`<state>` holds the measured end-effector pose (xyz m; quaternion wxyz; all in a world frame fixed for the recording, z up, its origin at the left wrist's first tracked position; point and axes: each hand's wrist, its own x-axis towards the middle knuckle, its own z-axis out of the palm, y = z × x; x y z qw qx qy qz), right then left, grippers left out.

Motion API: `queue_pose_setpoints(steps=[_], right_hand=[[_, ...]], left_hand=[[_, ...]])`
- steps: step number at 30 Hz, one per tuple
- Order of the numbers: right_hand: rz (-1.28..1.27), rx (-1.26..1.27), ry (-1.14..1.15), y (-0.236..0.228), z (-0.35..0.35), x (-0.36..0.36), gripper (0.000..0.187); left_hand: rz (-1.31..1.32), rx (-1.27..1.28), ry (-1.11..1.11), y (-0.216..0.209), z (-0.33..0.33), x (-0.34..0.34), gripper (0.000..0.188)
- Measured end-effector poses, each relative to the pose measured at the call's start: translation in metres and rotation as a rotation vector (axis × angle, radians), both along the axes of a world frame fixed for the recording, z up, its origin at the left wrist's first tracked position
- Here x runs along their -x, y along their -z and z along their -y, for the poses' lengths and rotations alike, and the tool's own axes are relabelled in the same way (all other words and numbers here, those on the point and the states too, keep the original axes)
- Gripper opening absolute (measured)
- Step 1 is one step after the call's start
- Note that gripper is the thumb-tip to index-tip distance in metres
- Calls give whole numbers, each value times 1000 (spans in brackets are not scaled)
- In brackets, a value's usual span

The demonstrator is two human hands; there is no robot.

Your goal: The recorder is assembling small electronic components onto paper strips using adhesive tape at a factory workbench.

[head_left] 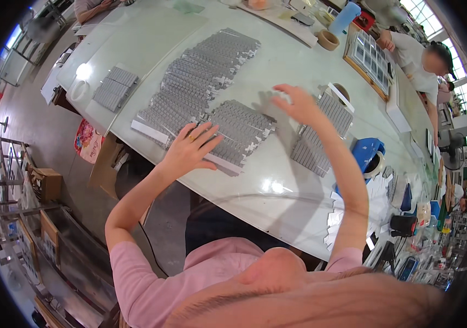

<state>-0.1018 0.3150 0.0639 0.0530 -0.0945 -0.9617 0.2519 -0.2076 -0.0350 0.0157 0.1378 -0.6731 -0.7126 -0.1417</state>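
Note:
My left hand (191, 148) lies with fingers spread over the near edge of overlapping rows of flat grey strips (239, 128). A ring shows on one of its fingers. My right hand (297, 105) is held out past the right side of these rows, fingers apart and nothing visible in them. A longer fan of the same grey strips (195, 71) stretches away to the far side, with a white strip (150, 132) along its near end. Beside my right forearm lies another batch of grey strips (321, 136), partly covered by the arm.
A small grey stack (115, 89) sits at the table's left. On the right are a blue tape dispenser (365, 152) and white cut pieces (342, 216). Farther back are a brown tape roll (328, 40), a blue cylinder (345, 18), a framed panel (369, 61) and a co-worker (416, 57).

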Motion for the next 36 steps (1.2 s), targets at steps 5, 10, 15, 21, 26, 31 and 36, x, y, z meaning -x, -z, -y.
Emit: queue_pose_setpoints(steps=[5,10,15,21,26,31,36], right_hand=[[-48,-34,-39,42,51,6,49],[-80,-90,-38,34,72,0,48],[-94,-58,11,28,61,-10,48],[-160,-123,-63,11,83,-27,73],[-79,-381,-25,14,106,-27,99],[-50,-371,55,35,102,-19,98],[-85,-393,151,36,93,-25,93]], left_hand=[[-66,11,29,1,-24,1,86],[-95,5,61,4,-36,5,86],[-56,-21,84,8,-57,10,83],[-17,-12,86,7,-70,14,81],[-78,-102,105,15,-93,21,73],[-100,-120,125,19,-111,30,72],[-169,-136,91,21,-146,39,74]])
